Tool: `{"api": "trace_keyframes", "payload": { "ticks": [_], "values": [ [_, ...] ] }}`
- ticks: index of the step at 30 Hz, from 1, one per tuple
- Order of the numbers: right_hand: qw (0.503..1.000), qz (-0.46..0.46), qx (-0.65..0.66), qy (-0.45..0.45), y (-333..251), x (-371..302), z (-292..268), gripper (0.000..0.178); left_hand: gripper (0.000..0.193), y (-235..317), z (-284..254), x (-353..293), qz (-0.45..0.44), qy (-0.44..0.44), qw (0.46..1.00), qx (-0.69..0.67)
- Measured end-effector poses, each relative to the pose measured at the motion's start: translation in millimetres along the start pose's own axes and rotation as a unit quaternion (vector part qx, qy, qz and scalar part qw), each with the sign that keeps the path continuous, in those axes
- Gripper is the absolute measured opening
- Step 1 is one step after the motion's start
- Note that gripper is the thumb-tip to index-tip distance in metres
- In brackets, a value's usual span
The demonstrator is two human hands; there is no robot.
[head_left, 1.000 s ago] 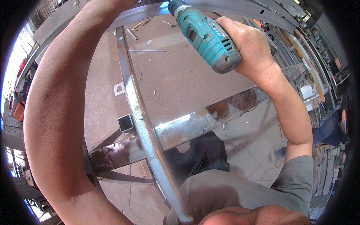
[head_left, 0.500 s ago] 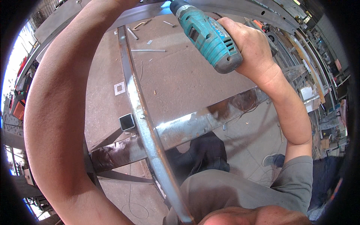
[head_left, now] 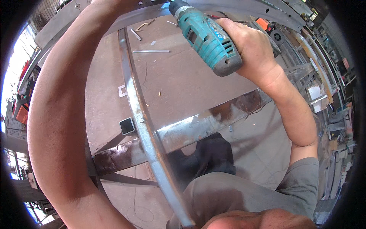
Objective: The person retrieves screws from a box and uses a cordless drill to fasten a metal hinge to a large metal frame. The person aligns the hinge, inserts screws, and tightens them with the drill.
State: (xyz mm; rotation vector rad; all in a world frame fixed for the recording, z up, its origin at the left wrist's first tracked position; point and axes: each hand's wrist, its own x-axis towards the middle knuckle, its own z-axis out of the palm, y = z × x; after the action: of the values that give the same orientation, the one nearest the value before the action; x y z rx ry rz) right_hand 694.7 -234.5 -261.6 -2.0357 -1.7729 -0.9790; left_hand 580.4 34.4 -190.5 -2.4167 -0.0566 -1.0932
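My right hand (head_left: pixel 256 47) is wrapped round the grip of a teal and black cordless drill (head_left: pixel 207 40). Its chuck points up and left, reaching a grey steel beam (head_left: pixel 148 14) that crosses the top of the view; the bit's tip is hard to make out. A small bluish glare lies on the beam beside the chuck. My left arm (head_left: pixel 61 103) stretches up along the left side to the same beam. Only the wrist end of it shows at the upper edge; the left hand's fingers are cut off. Several round holes show in the beam near there.
Rusty steel bars, one long and upright (head_left: pixel 143 122), one crosswise (head_left: pixel 194 128), form a frame close to my body. An open square tube end (head_left: pixel 127 126) sticks up beside them. Metal offcuts (head_left: pixel 151 51) lie on the floor. Stacked material (head_left: pixel 320 95) lines the right.
The drill and my right hand have shifted slightly left. The whole view has moved a little, with my left arm in nearly the same pose.
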Motion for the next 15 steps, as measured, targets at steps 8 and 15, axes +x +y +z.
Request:
{"api": "trace_keyframes", "payload": {
  "ticks": [8, 15],
  "values": [
    [0.997, 0.063, 0.021, -0.047, -4, -4, 4, 0.039, 0.039, 9, -4, 5, -0.079, 0.033, 0.996, 0.021],
    [0.996, 0.082, 0.035, -0.023, -10, -7, 11, 0.035, 0.052, 5, -22, 25, -0.155, -0.163, 0.969, -0.104]
  ]
}}
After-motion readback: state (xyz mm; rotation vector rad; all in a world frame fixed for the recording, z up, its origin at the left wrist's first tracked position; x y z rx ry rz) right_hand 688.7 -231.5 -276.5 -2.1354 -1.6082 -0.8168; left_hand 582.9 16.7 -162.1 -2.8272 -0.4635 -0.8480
